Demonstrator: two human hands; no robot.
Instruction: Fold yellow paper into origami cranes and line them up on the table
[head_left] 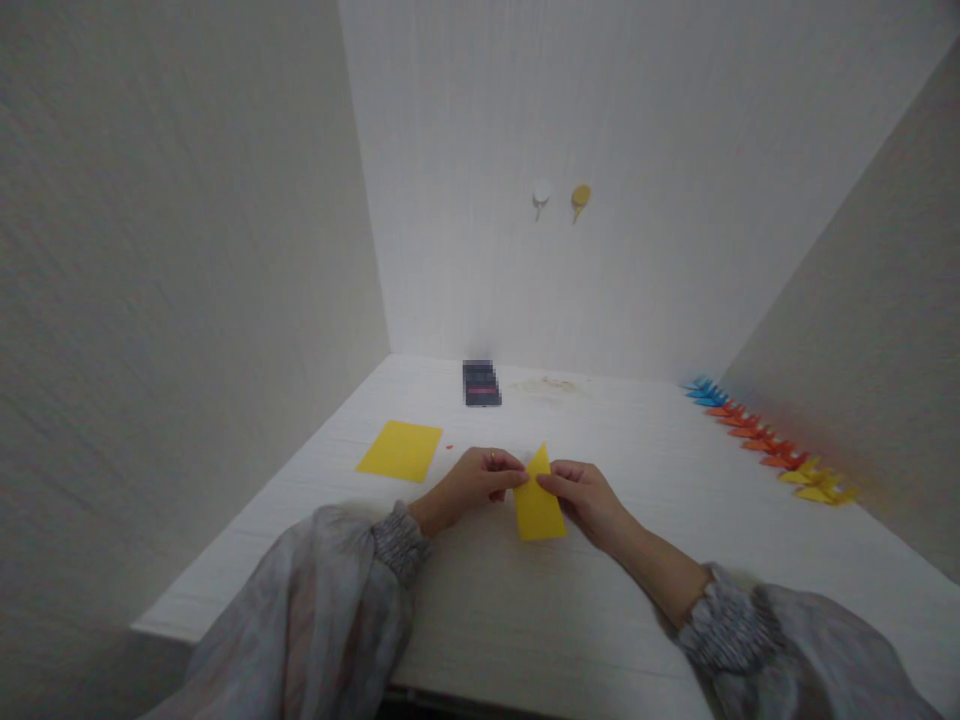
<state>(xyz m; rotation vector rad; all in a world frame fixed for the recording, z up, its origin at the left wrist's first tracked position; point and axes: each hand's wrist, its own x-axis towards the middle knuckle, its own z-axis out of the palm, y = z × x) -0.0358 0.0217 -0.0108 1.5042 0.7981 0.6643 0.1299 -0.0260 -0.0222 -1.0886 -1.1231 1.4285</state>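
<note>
Yellow paper [539,515]: left hand [478,477], right hand [590,495] pinch it, angled inward.

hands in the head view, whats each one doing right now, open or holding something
Left hand: closed, fingers pinching the left side of the folded yellow paper.
Right hand: closed, fingers pinching its right side.

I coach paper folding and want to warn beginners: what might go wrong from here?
The left hand and right hand pinch the folded yellow paper, so an uneven pull might skew or crease it. The loose yellow sheet lies near the left sleeve, which might brush it out of place.
</note>
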